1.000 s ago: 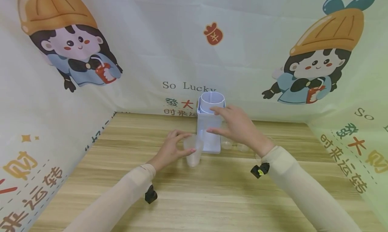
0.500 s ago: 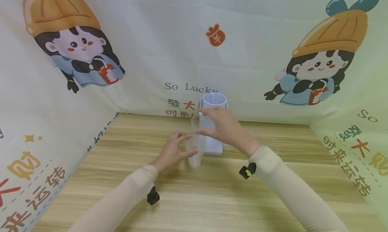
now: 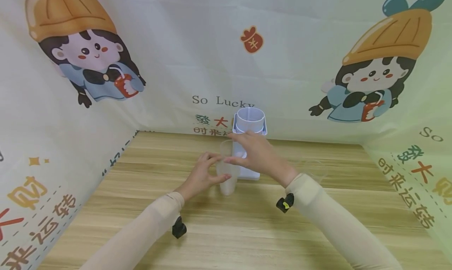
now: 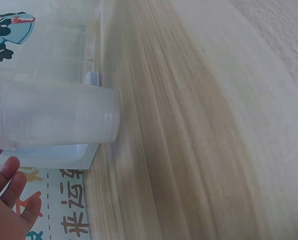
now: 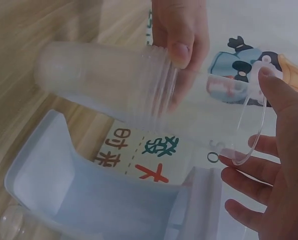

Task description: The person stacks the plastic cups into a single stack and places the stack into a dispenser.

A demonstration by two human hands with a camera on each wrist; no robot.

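At wooden table [image 3: 226, 238], in front of pale-blue holder [image 5: 113, 192]: gripping stack of clear cups [image 3: 227, 186] in left hand [image 3: 199, 174], curving thumb and fingers round upper end. With right hand [image 3: 259, 152] spread, holding top cup [image 5: 209, 112] by rim, standing proud of stack.

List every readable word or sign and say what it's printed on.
"So Lucky": backdrop, back; only "So" at right.
"發大财": backdrop, left, back and right, partly hidden or cut off.
"时来运转": backdrop, whole at right, elsewhere partial.
Red pouch print: sign too small to be sure.
Left crease fragments: unreadable.
Cups, holder: none readable.
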